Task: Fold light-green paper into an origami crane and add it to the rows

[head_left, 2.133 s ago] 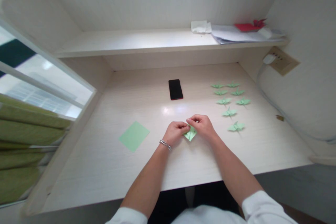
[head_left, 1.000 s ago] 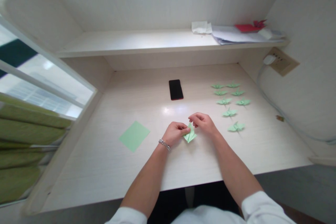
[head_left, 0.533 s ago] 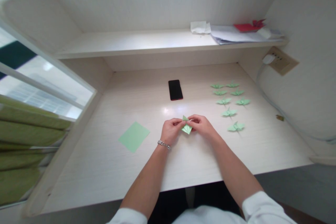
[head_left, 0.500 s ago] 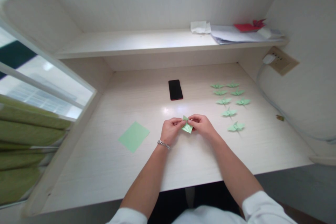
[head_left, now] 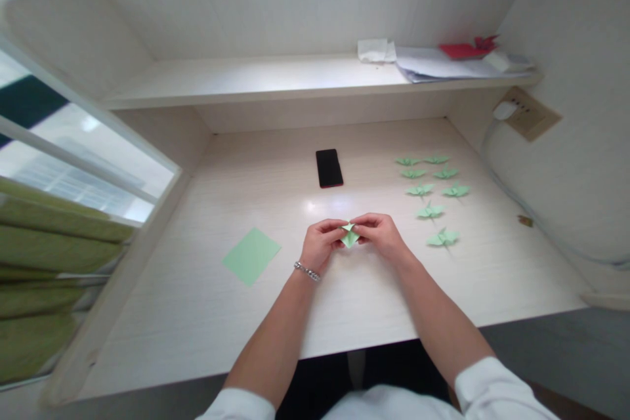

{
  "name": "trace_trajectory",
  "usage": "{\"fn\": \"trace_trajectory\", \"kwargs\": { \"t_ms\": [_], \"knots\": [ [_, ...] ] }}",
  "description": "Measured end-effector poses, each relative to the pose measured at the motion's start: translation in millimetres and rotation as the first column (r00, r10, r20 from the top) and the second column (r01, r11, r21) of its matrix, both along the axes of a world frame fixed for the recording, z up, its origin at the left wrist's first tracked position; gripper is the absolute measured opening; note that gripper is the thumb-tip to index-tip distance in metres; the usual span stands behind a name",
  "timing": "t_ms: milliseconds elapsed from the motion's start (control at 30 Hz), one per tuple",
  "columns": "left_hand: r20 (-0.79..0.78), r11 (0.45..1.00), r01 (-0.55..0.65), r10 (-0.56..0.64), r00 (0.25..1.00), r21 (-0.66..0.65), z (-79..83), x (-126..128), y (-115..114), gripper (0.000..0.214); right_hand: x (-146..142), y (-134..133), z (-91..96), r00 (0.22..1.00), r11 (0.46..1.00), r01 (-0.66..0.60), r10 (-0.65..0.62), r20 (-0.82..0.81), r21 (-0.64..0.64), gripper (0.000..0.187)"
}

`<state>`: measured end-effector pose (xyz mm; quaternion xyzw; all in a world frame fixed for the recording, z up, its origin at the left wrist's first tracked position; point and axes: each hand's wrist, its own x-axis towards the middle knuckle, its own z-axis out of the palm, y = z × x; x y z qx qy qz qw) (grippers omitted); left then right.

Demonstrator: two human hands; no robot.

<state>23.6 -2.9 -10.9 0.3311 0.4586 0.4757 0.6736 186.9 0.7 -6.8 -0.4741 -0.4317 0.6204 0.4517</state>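
Note:
A small folded piece of light green paper (head_left: 350,236) is pinched between both hands just above the middle of the white desk (head_left: 374,302). My left hand (head_left: 319,243), with a silver bracelet at the wrist, grips its left side. My right hand (head_left: 381,234) grips its right side, fingers curled. A flat square sheet of green paper (head_left: 251,254) lies to the left of my hands. Several finished green paper cranes (head_left: 430,191) stand in two rows to the right.
A black phone (head_left: 329,167) lies face up beyond my hands. The shelf above holds white papers (head_left: 433,62) and a red item (head_left: 465,49). A wall socket with a white plug and cable (head_left: 506,111) is on the right. A window frame borders the left.
The folded paper was lifted off the desk and drawn a little further from me between both hands; it now looks smaller and more compact than when it lay flat.

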Motion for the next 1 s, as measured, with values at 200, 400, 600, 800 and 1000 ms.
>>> {"fn": "trace_trajectory", "kwargs": {
  "t_ms": [200,400,600,800,1000],
  "knots": [
    [0.011,1.0,0.011,-0.011,1.0,-0.017,4.3,0.2,-0.2,0.023,2.8,0.0,5.2,0.999,0.999,-0.025,0.023,-0.041,-0.042,0.031],
    [0.006,0.999,0.033,-0.033,0.999,0.021,2.8,1.4,-0.6,0.029,2.5,1.4,0.6,1.0,1.0,-0.007,0.007,0.013,-0.022,0.031],
    [-0.11,0.997,0.022,-0.014,0.994,0.072,-3.9,2.1,0.3,0.034,-0.1,1.4,-0.9,0.996,0.999,0.001,-0.004,0.09,0.033,0.031],
    [-0.123,0.998,0.019,-0.012,0.992,0.057,-8.2,3.8,1.2,0.031,-1.1,1.7,-3.3,0.987,0.998,0.04,-0.046,0.156,0.044,0.029],
    [0.053,1.0,0.008,-0.007,0.999,-0.013,-3.4,5.6,-0.2,0.029,-1.4,1.2,-2.6,0.997,0.999,0.046,-0.045,0.063,-0.013,0.028]
  ]
}}
